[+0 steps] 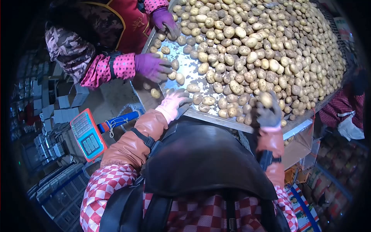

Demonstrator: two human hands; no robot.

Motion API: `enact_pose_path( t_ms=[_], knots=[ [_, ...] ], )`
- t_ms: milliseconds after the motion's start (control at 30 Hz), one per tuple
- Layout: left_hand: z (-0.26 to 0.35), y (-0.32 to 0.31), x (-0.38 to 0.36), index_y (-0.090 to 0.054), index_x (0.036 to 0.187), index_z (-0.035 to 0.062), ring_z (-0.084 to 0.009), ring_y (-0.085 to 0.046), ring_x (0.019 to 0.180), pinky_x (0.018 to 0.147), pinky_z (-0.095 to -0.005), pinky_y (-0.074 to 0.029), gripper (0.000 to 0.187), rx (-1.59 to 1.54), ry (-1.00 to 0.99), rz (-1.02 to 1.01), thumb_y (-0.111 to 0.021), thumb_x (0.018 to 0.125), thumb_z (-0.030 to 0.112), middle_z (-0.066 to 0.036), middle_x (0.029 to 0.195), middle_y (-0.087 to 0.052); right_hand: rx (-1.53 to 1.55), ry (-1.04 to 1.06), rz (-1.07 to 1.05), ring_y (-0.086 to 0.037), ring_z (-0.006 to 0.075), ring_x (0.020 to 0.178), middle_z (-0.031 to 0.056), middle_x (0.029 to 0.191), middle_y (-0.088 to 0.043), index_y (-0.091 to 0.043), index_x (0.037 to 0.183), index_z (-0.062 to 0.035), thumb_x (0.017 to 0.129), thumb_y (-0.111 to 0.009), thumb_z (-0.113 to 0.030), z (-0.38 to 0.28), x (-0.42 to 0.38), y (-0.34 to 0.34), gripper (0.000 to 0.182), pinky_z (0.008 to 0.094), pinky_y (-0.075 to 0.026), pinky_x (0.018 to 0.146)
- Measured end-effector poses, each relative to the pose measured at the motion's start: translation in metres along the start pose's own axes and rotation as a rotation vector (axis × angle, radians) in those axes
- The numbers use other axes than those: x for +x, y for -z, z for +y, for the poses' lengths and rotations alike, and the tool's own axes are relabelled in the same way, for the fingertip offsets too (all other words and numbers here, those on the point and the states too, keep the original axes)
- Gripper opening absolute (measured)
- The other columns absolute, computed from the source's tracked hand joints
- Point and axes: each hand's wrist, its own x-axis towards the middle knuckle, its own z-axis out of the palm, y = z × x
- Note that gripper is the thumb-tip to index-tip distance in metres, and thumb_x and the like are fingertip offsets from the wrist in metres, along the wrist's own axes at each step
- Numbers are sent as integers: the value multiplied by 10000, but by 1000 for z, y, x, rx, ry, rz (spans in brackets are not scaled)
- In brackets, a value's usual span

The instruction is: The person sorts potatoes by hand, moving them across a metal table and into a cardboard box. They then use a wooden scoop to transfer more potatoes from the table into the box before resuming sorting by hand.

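A heap of potatoes (247,50) covers most of a metal-topped sorting table (187,63). My left hand (177,102), in a pink glove with grey fingers, rests at the table's near left edge. Its fingers stretch toward a few loose potatoes, and I see nothing held in it. On the right, my right hand (269,114) in a grey glove is closed around a potato (266,99), lifted at the near side of the heap. That hand is slightly blurred.
Across the left corner, a co-worker's purple-gloved hands (152,67) are among loose potatoes. A red-framed digital scale display (89,135) stands on a blue post at my left. Below the table's right side is a cardboard box (297,149). Another person's checked sleeve (340,108) shows far right.
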Motion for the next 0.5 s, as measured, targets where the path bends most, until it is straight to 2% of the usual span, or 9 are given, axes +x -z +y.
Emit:
enact_pose_path(
  t_ms=[33,100,167,233,300,333,400,433,500],
  knots=[
    [-2,3,-4,-710,1089,169,-316,-503,1279,1100,-523,-348,226,63,-67,27,-698,868,214,-73,1226,-648,7,-2,-3,-625,250,1115,179,1253,-551,-414,1451,-229,1041,-442,-419,2,2,2,453,485,-597,777],
    [-18,5,-7,-721,1062,166,-324,-535,1243,1074,-507,-377,191,126,-143,60,-685,878,200,-64,1213,-662,176,2,-289,-596,268,1172,194,1238,-595,-442,1441,-196,1040,-426,-426,-11,-52,35,463,479,-580,841],
    [-32,-15,-7,-716,1071,160,-342,-562,1203,1024,-485,-427,206,-4,-96,111,-682,869,172,-75,1126,-692,161,220,-114,-583,275,1191,199,1265,-584,-448,1437,-172,1038,-438,-413,-22,-120,51,467,465,-573,856],
    [0,4,3,-710,1074,142,-349,-579,1171,988,-476,-456,219,32,24,156,-682,857,154,-105,1063,-706,137,472,153,-570,282,1210,204,1293,-574,-455,1433,-149,1035,-450,-401,-25,-172,74,472,451,-565,872],
    [25,-2,24,-678,1135,136,-356,-565,1179,999,-475,-446,298,-103,-127,206,-692,839,154,-130,1129,-677,82,644,374,-557,289,1229,208,1321,-564,-461,1429,-125,1032,-463,-389,-23,-194,96,477,437,-558,888],
    [38,-8,34,-654,1175,131,-354,-545,1201,1012,-489,-428,343,-59,-285,108,-696,835,161,-139,1175,-651,64,679,453,-551,293,1238,211,1335,-558,-464,1427,-113,1031,-469,-383,-21,-195,110,479,429,-554,896],
    [60,-15,63,-581,1279,117,-343,-460,1294,1071,-537,-359,463,85,-548,-95,-697,838,200,-152,1282,-579,6,669,486,-538,300,1257,215,1363,-548,-470,1423,-90,1028,-482,-370,-23,-170,134,485,415,-546,911],
    [55,-22,69,-579,1290,123,-335,-410,1345,1098,-560,-322,477,226,-630,-63,-695,849,259,-134,1296,-576,-21,599,443,-531,303,1267,218,1377,-543,-473,1421,-78,1027,-488,-364,-27,-148,146,487,408,-542,919],
    [11,-34,67,-596,1289,165,-323,-389,1370,1112,-557,-311,477,177,-360,-43,-695,850,321,-103,1307,-578,-212,549,783,-603,265,1140,189,1278,-602,-507,1388,-45,1010,-539,-336,17,-52,23,478,354,-558,831]
  ],
)
